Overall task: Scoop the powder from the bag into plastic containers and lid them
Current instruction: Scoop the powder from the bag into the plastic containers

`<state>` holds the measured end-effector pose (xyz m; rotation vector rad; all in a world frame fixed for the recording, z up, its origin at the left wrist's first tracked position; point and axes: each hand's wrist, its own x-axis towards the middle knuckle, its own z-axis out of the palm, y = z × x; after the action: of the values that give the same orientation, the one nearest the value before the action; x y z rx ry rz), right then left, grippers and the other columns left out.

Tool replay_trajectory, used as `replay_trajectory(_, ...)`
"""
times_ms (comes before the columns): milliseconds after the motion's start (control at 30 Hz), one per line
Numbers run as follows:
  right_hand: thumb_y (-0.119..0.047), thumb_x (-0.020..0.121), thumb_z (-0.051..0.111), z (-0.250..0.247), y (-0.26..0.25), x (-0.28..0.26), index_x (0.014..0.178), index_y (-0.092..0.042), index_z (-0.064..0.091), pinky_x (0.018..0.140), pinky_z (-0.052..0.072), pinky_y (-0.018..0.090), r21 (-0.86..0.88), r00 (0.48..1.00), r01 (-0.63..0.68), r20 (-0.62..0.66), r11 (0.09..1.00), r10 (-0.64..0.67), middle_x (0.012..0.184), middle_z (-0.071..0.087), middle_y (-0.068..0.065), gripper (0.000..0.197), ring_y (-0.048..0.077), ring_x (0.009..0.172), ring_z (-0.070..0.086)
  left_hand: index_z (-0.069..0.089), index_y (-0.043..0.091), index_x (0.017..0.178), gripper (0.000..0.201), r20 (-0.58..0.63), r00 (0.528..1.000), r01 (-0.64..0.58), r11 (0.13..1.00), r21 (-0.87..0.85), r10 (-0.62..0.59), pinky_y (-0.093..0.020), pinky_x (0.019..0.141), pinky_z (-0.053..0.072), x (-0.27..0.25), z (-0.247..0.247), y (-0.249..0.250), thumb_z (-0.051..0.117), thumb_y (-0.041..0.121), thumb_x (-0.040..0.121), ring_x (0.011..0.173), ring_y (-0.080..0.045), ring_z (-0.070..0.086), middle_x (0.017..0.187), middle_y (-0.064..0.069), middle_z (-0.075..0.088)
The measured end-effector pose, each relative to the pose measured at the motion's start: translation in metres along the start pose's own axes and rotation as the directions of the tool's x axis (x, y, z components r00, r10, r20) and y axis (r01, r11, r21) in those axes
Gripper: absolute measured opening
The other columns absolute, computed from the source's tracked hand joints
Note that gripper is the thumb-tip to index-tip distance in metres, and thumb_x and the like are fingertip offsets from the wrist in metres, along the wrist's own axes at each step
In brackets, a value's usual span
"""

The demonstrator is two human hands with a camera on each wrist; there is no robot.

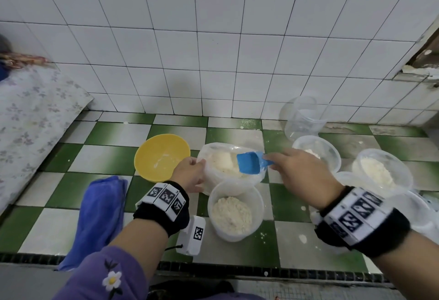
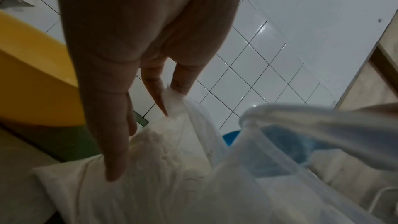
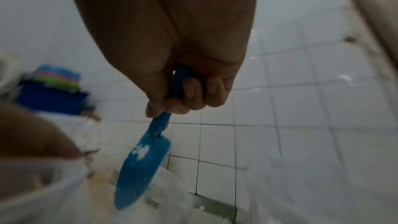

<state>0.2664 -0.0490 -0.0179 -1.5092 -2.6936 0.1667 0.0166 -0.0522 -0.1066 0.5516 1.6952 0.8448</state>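
Note:
A clear plastic bag (image 1: 215,157) of white powder sits on the green and white tiled counter. My left hand (image 1: 190,172) pinches the bag's left rim; in the left wrist view its fingers (image 2: 178,81) hold the plastic edge (image 2: 172,100) up. My right hand (image 1: 297,171) grips the handle of a blue scoop (image 1: 248,163), whose bowl hangs over the bag's mouth. The right wrist view shows the scoop (image 3: 142,164) dusted with powder. A round plastic container (image 1: 235,211) partly filled with powder stands just in front of the bag, without a lid.
A yellow bowl (image 1: 161,156) stands left of the bag, a blue cloth (image 1: 99,219) lies nearer left. Right of the bag are two containers with powder (image 1: 316,154) (image 1: 380,171) and empty clear tubs (image 1: 301,119). The tiled wall (image 1: 213,50) rises behind.

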Motion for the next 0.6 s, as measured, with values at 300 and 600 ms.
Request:
replay_trajectory(300, -0.002, 0.090, 0.044, 0.005, -0.039, 0.044, 0.109, -0.009, 0.059, 0.069, 0.034, 0.031, -0.481, 0.947, 0.251, 0.301, 0.840, -0.111, 0.107, 0.057, 0.007, 0.025, 0.025, 0.096, 0.056, 0.047, 0.017, 0.094, 0.014, 0.009, 1.000, 0.008, 1.000, 0.022, -0.008, -0.043, 0.059, 0.057, -0.003, 0.004, 0.001, 0.045, 0.030, 0.099, 0.106, -0.040, 0.061, 0.122, -0.016, 0.053)
replay_trajectory(600, -0.013, 0.089, 0.051, 0.038, 0.001, 0.049, 0.105, -0.017, 0.064, 0.078, 0.052, 0.031, -0.081, 0.962, 0.011, 0.273, 0.997, 0.011, 0.101, 0.059, 0.002, 0.021, 0.021, 0.089, 0.061, 0.045, 0.015, 0.102, 0.015, 0.055, 0.998, 0.021, 0.999, 0.038, -0.023, -0.048, 0.062, 0.058, -0.003, 0.005, 0.001, 0.043, 0.030, 0.100, 0.107, -0.037, 0.060, 0.122, -0.014, 0.051)
